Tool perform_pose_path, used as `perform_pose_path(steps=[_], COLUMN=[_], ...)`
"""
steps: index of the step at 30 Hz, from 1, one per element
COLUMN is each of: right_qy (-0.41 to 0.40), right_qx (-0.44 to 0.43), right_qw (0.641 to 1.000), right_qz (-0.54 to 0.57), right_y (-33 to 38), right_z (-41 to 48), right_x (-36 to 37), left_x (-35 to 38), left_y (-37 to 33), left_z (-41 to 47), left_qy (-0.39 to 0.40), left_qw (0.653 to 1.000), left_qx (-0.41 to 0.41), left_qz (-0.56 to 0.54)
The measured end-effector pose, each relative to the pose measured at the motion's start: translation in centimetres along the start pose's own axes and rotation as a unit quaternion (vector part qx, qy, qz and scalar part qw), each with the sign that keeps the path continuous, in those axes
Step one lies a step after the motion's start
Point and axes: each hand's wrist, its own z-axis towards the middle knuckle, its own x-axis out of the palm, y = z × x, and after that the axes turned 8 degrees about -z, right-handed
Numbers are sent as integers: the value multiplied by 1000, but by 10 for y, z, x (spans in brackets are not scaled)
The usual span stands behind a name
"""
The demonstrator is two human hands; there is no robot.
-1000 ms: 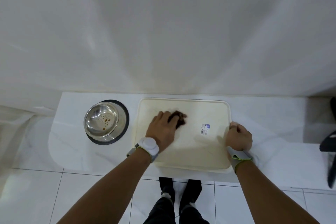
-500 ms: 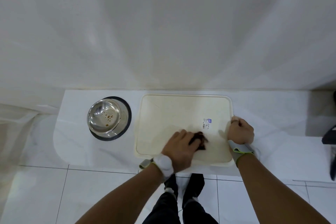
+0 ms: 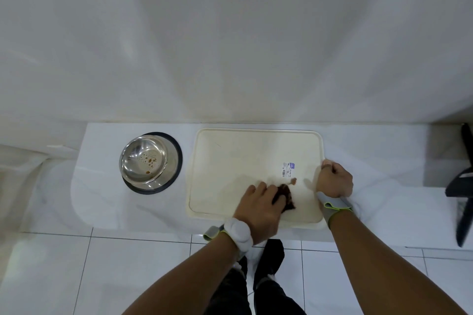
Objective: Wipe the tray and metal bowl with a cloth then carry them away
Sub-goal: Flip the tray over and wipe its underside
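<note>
A cream plastic tray (image 3: 230,161) lies flat on a white ledge, with a small label near its right side. My left hand (image 3: 258,208) presses a dark brown cloth (image 3: 287,197) onto the tray's near right part. My right hand (image 3: 334,179) is closed on the tray's right rim. Left of the tray stands a metal bowl (image 3: 147,161) with a black rubber base; brown drops lie inside it.
The white ledge (image 3: 102,199) ends in a rounded corner at the left and meets a white wall behind. White floor tiles and my dark trousers are below. A black object (image 3: 463,186) stands at the far right edge.
My left hand with the cloth swept from the tray's far middle toward the near right part. My right hand stayed on the right rim.
</note>
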Motion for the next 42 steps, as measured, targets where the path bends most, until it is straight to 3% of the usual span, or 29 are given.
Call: perform_pose_path(steps=[3, 7, 12, 17, 27, 34, 37, 42], right_qy=[4, 4, 5, 1, -3, 17, 15, 18], right_qx=[2, 3, -3, -7, -12, -22, -26, -37], right_qw=[1000, 1000, 1000, 1000, 1000, 999, 999, 999], right_qz=[4, 0, -4, -6, -26, -25, -29, -27], right_y=[0, -1, -1, -1, 2, 1, 3, 3], right_z=[-1, 0, 0, -1, -3, -7, -9, -13], right_x=[-1, -1, 1, 2, 0, -3, -4, -4], left_x=[-1, 6, 2, 1, -26, -17, -30, -62], left_y=[9, -19, -2, -3, 55, 49, 63, 100], left_z=[-3, 5, 1, -16, -3, -44, -60, -90], left_qy=[-6, 51, -8, 20, -72, -24, -101, -227], left_qw=[1000, 998, 1000, 999, 983, 996, 983, 919], left_qx=[-17, 38, -7, 30, -165, -78, -146, -321], left_qz=[-2, -3, -17, -37, -19, -25, -46, -34])
